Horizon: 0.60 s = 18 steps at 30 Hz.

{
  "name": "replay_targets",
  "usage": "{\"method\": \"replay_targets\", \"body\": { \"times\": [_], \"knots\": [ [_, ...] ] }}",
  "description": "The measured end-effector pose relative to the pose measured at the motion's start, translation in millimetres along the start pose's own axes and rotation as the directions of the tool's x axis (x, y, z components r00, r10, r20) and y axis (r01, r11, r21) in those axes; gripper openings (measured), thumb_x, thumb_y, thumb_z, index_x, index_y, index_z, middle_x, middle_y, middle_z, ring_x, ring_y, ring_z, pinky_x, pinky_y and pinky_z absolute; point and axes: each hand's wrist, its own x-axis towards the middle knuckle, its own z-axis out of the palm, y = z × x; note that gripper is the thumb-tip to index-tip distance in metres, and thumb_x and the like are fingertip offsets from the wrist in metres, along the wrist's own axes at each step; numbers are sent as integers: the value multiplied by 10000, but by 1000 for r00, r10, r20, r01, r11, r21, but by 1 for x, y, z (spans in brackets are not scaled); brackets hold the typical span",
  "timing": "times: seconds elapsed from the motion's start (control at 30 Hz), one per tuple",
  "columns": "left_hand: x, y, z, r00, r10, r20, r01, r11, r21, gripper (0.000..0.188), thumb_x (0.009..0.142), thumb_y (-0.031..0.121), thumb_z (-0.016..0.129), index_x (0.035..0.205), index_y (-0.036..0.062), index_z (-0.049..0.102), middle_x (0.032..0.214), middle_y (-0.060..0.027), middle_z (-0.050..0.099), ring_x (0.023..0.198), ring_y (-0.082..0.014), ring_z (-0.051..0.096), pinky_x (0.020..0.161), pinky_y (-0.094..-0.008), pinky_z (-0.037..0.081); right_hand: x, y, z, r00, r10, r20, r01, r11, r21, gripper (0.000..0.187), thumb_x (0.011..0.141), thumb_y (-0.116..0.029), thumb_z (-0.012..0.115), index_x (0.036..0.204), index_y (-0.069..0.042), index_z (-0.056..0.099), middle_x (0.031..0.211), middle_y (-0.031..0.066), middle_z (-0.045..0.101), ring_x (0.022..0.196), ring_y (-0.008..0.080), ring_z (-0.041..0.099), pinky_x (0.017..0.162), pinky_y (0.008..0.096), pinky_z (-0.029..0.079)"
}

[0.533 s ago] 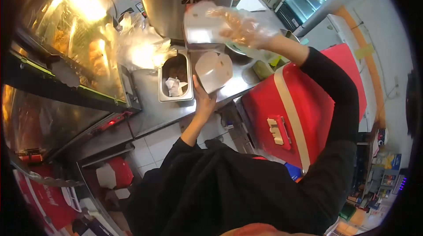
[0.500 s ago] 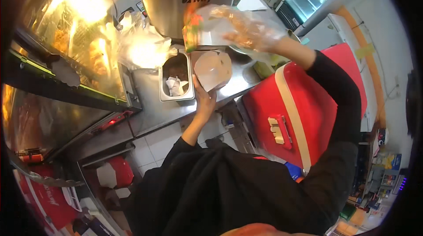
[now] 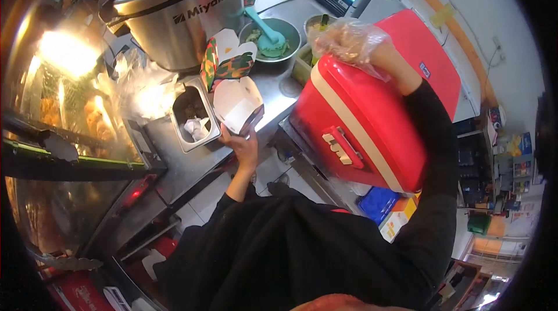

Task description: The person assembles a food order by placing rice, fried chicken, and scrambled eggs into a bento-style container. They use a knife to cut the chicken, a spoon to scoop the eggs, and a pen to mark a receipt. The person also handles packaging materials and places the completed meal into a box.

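Note:
My left hand (image 3: pixel 241 146) grips the lower near side of an unfolded paper food box (image 3: pixel 238 104), white inside with green-and-orange patterned flaps raised at its far side. No food shows inside the box. My right hand (image 3: pixel 351 43), in a loose clear plastic glove, is at the far top corner of a large red cooler box (image 3: pixel 360 113). Crumpled plastic hides how its fingers are set. Beside the food box, touching or nearly so, stands a steel pan (image 3: pixel 187 114) with dark contents and crumpled white paper in it.
A big steel rice cooker (image 3: pixel 186 26) stands on the steel counter. Beyond the box is a bowl (image 3: pixel 273 43) with a turquoise spatula (image 3: pixel 266 29). Clear plastic bags (image 3: pixel 145 90) lie by a lit glass food case (image 3: pixel 81 107) at left. A smaller bowl (image 3: pixel 317 22) sits near my right hand.
My right hand has moved from above the food box rightward to the cooler's corner. The food box is now upright with its flaps in sight, still in my left hand. The view has shifted.

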Motion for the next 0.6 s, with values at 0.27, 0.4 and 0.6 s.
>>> {"method": "replay_targets", "body": {
  "times": [0.27,0.4,0.6],
  "knots": [
    [-10,40,-19,986,164,-39,-162,985,54,777,653,66,687,1207,-4,148,1213,-237,197,1147,-371,259,958,-467,227,9,29,12,997,35,-66,-25,989,147,473,830,-485,381,890,-68,596,815,129,591,757,272,542,713,369,417],
    [-11,53,-38,946,312,-89,-289,935,205,641,665,65,665,1119,24,215,1196,-257,224,1137,-381,272,952,-459,249,-2,24,-10,998,-32,-62,36,997,65,543,859,-514,293,1041,-81,566,1014,145,573,949,307,524,842,397,385],
    [25,108,-39,856,490,-162,-469,870,153,546,681,38,607,1095,23,250,1135,-209,289,1095,-332,318,928,-420,286,-122,54,-73,967,203,-153,-163,958,237,414,879,-394,339,1173,-126,454,1144,132,484,1018,251,476,814,366,414]
  ]
}}
